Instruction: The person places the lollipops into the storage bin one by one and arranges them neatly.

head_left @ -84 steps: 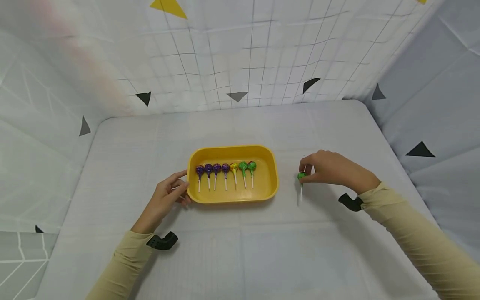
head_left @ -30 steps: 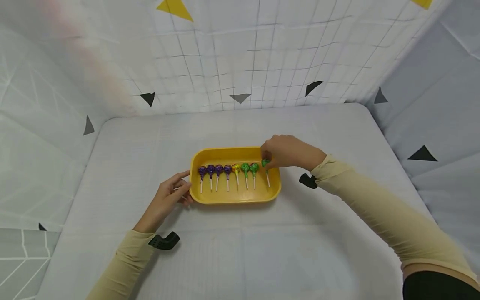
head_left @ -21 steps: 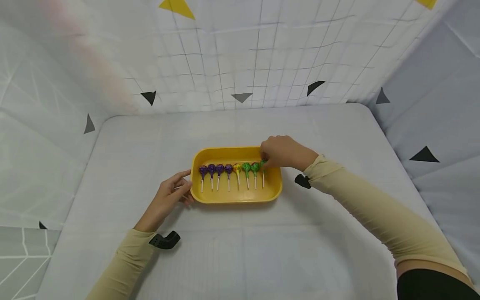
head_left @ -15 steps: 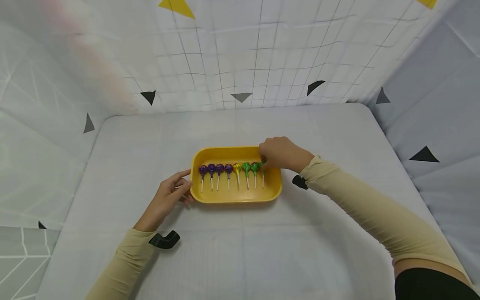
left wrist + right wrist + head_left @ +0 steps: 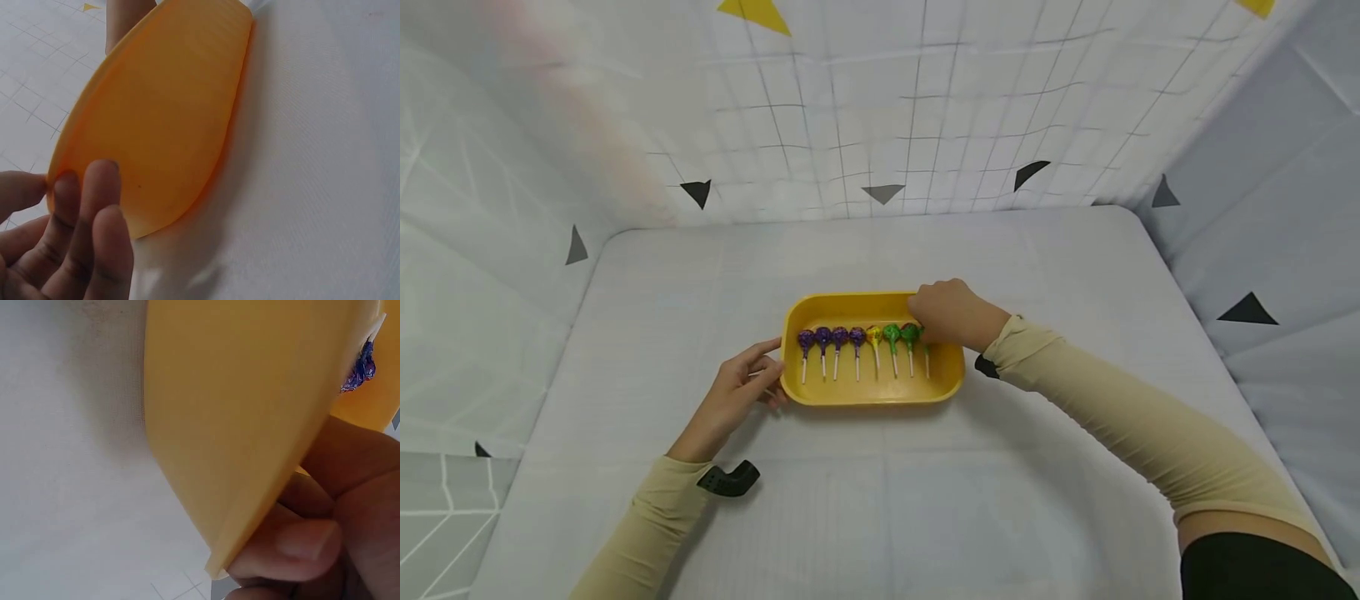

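A yellow tray (image 5: pixel 872 393) lies mid-table with a row of lollipops in it, sticks toward me. Several purple lollipops (image 5: pixel 840 337) lie at the left, then a yellow lollipop (image 5: pixel 873 335), then green lollipops (image 5: pixel 891 333). My left hand (image 5: pixel 741 387) grips the tray's left end, thumb and fingers on either side of its rim in the left wrist view. At the right end my right hand (image 5: pixel 953 315) reaches over the rim, curled fingers at the rightmost green lollipop (image 5: pixel 927 360). Its head is mostly hidden by the hand; the stick shows below.
A white cloth-covered table (image 5: pixel 880 500) surrounds the tray. Behind it hangs a white backdrop (image 5: pixel 880 108) with grid lines and dark triangles. Black wrist devices, such as the left one (image 5: pixel 730 479), sit at both sleeves.
My right hand has carried a green lollipop from the table right of the tray into the row's right end, then shifted slightly left and lower. My left hand stays on the tray.
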A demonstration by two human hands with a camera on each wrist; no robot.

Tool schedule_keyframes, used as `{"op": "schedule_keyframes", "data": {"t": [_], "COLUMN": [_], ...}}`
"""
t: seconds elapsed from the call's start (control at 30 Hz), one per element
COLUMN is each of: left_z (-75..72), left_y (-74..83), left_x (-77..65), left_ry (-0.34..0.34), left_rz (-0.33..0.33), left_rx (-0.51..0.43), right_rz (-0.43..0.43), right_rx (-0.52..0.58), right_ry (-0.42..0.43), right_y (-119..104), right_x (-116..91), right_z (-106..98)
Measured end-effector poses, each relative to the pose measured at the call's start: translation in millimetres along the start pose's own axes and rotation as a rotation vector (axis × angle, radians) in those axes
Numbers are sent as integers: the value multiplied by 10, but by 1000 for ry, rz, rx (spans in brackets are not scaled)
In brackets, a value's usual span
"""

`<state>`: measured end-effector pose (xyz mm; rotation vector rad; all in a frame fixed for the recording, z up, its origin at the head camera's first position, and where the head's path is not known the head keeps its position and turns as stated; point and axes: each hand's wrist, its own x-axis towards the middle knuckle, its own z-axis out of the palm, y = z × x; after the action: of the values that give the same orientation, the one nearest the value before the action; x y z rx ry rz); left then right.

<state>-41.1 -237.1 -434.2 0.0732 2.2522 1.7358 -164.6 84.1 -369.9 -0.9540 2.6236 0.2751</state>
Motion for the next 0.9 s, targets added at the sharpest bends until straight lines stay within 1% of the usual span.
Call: {"op": "schedule_keyframes", "data": {"t": [0.27,0.57,0.83,0.9], "left_z": [5,2,2,1], "left_y": [7,-6,10,11], "left_x": [3,8,5,3], "left_ry": [-5,-9,-4,1], "left_rz": [3,-1,1,-1], "left_rx": [-2,4,0,5], "right_rz": [-10,-12,-19,-18], "right_rx": [1,4,36,61], "right_ry": [22,36,30,31], "right_y": [11,2,28,38], "right_x": [-2,-59,-83,-113], "right_z": [38,-3,-28,-56]}}
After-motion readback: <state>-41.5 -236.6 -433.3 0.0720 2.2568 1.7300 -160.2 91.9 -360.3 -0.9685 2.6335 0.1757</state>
